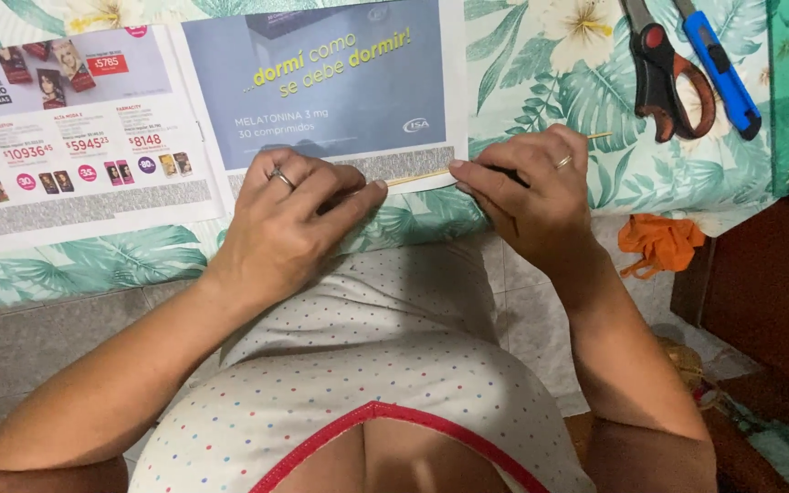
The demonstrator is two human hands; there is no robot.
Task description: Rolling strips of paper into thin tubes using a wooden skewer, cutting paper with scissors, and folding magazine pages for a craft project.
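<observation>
My left hand (289, 219) and my right hand (530, 187) both pinch a thin wooden stick (417, 176) that lies along the near edge of a magazine page (340, 82). The stick's far end pokes out past my right hand toward the right. The page's near edge appears curled around the stick, partly hidden under my fingers. Each hand wears a ring.
A second printed catalogue page (75, 137) lies at the left on a leaf-patterned tablecloth (541, 73). Scissors with red-black handles (664, 73) and a blue utility knife (723, 68) rest at the upper right. An orange cloth (659, 242) lies below the table edge.
</observation>
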